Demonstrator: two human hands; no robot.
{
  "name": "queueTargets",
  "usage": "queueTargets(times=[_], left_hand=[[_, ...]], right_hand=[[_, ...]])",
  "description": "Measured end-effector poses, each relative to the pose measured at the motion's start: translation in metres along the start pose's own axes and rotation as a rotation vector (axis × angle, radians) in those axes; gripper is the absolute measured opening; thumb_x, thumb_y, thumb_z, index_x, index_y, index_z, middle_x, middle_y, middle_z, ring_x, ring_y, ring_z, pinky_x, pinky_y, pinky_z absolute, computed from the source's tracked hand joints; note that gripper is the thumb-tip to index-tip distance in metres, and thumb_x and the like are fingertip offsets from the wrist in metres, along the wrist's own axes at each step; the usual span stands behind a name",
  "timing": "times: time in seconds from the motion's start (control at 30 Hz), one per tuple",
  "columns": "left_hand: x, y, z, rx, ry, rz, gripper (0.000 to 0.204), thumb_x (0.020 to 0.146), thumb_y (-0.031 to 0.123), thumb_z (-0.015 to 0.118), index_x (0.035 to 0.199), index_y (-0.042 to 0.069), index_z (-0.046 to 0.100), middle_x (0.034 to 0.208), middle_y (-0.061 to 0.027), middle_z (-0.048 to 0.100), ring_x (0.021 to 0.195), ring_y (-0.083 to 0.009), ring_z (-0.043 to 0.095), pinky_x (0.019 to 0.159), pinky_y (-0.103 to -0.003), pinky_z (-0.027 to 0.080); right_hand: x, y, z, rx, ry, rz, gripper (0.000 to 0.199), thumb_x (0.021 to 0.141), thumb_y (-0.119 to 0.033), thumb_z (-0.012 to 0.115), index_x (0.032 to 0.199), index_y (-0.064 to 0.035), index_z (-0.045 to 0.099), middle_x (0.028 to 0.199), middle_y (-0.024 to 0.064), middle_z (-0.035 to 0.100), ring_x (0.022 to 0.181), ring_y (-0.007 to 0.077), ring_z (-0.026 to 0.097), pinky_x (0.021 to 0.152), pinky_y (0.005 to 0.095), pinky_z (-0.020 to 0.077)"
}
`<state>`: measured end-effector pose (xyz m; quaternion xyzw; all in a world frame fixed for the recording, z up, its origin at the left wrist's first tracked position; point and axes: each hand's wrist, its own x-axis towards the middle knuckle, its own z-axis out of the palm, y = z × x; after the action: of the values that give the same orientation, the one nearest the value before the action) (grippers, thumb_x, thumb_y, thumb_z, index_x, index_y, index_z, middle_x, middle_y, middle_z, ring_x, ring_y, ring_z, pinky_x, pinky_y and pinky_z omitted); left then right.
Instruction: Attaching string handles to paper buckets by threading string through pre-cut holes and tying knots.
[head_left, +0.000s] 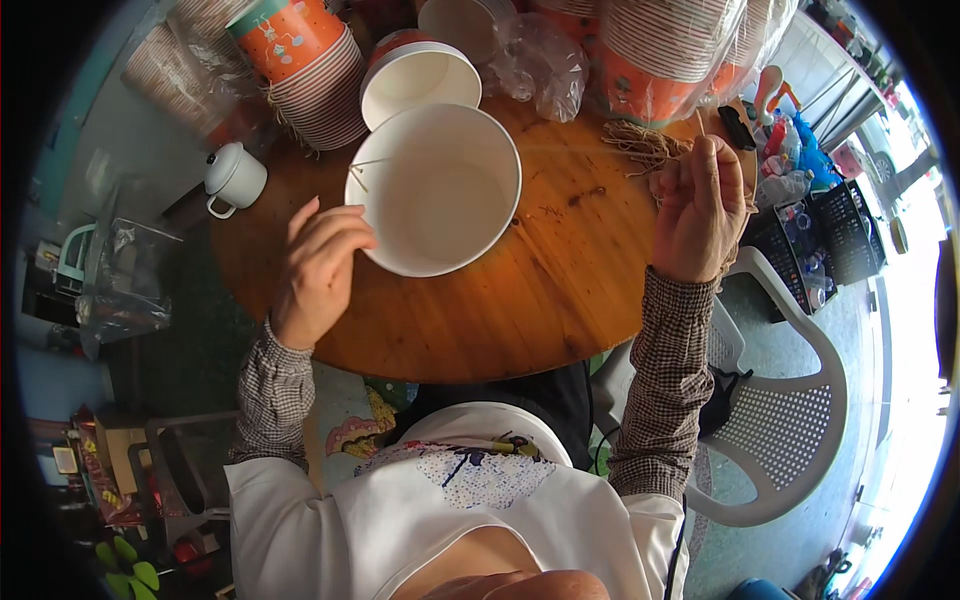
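No text, label, number or sign legible. Orange cups [290, 45], upper left: pale printed figures, no lettering made out. Shirt [490, 480]: print seems pictorial only. Bottles [803, 235] in crate [846, 232], far right: any labels too small and blurred to read.

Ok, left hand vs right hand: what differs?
The left hand is at the rim of the open white tub; the right hand is apart from it. The left hand's fingers are loosely spread; the right hand pinches a thin strand. Both are bare, with checked sleeves.
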<state>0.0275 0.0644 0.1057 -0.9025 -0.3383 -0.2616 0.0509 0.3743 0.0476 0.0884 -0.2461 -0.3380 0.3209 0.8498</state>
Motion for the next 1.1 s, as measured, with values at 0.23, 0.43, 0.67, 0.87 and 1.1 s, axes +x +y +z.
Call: queueTargets(times=[0.23, 0.43, 0.67, 0.87, 1.1], left_hand=[[-0.001, -0.006, 0.011, -0.058, 0.168, -0.017, 0.028, 0.083, -0.01, 0.046, 0.101, 0.002, 0.063, 0.104, -0.0109, 0.065, 0.108, -0.0295, 0.061, 0.102, -0.045, 0.039], [0.007, 0.064, 0.002, -0.169, -0.045, 0.109, 0.04, 0.078, 0.021, 0.069, 0.114, 0.004, 0.061, 0.11, -0.01, 0.065, 0.107, -0.0252, 0.061, 0.101, -0.045, 0.037], [0.003, 0.067, 0.022, -0.24, -0.084, 0.082, 0.033, 0.075, 0.003, 0.071, 0.107, 0.005, 0.062, 0.087, -0.0093, 0.067, 0.079, -0.0259, 0.065, 0.076, -0.038, 0.048], [0.015, 0.071, 0.018, -0.515, 0.08, -0.251, 0.02, 0.087, 0.004, 0.066, 0.106, -0.001, 0.062, 0.088, -0.0127, 0.068, 0.078, -0.0202, 0.067, 0.069, -0.03, 0.052], [0.018, 0.072, 0.017, -0.617, 0.086, -0.372, 0.021, 0.088, 0.003, 0.064, 0.108, -0.002, 0.062, 0.091, -0.0129, 0.068, 0.083, -0.019, 0.067, 0.073, -0.029, 0.052]], right_hand=[[-0.026, 0.022, -0.002, -0.051, 0.036, 0.092, 0.012, 0.097, -0.014, 0.054, 0.098, -0.0023, 0.055, 0.081, 0.0094, 0.066, 0.073, 0.0164, 0.065, 0.063, 0.0289, 0.0532], [-0.097, 0.024, 0.007, -0.156, 0.031, 0.195, 0.01, 0.097, -0.009, 0.053, 0.099, 0.0, 0.051, 0.085, 0.0112, 0.065, 0.078, 0.0184, 0.066, 0.069, 0.0299, 0.0553], [-0.143, 0.029, 0.011, -0.169, -0.009, 0.238, 0.009, 0.097, -0.008, 0.053, 0.1, 0.0006, 0.052, 0.099, 0.0134, 0.063, 0.088, 0.0205, 0.065, 0.075, 0.0313, 0.0553], [-0.156, 0.039, 0.02, -0.349, -0.199, 0.121, 0.008, 0.088, 0.003, 0.059, 0.094, 0.0002, 0.055, 0.109, 0.0141, 0.061, 0.1, 0.0199, 0.059, 0.088, 0.0303, 0.0457], [-0.147, 0.031, 0.032, -0.46, -0.297, 0.048, 0.013, 0.083, 0.004, 0.063, 0.092, -0.0004, 0.056, 0.108, 0.0156, 0.062, 0.101, 0.0278, 0.061, 0.089, 0.0345, 0.0465]])
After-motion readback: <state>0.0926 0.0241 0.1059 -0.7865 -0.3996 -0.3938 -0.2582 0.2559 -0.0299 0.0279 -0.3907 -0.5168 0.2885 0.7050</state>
